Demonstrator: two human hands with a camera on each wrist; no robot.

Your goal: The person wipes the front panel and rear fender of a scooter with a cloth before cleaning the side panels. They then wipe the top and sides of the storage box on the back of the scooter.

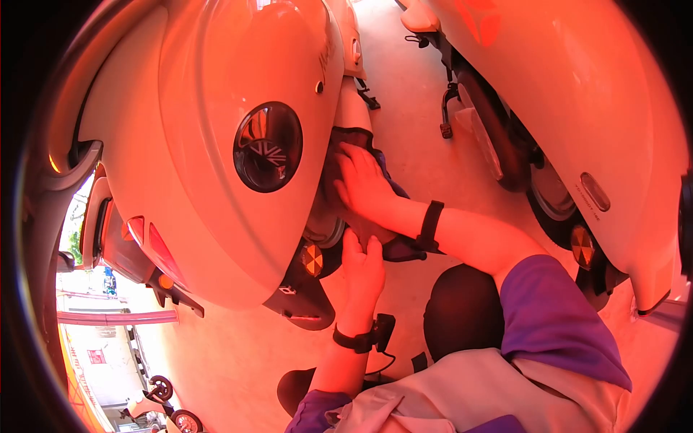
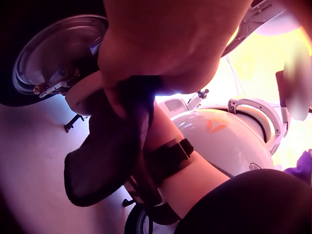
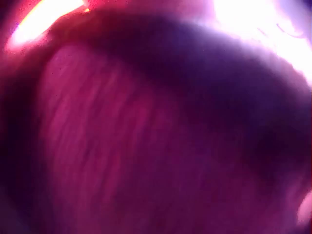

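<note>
A dark cloth (image 1: 368, 220) hangs along the underside of the left scooter, near its wheel. At its lower edge my left hand (image 1: 362, 270) grips the fabric between thumb and fingers; in the left wrist view this hand (image 2: 165, 48) curls over the dark cloth (image 2: 102, 156), whose rounded flap hangs down. Higher up, my right hand (image 1: 364, 184) lies on the cloth with fingers extended, palm side hidden. Blurred fabric (image 3: 122, 146) fills most of the right wrist view, and the right hand's fingers cannot be made out there.
The left scooter's glossy body (image 1: 209, 144) rises close beside both hands, with an orange reflector (image 1: 312, 260) below. Another scooter (image 1: 577, 94) stands at the right, its stand between them. My dark-clad knee (image 1: 462, 310) is near the right forearm.
</note>
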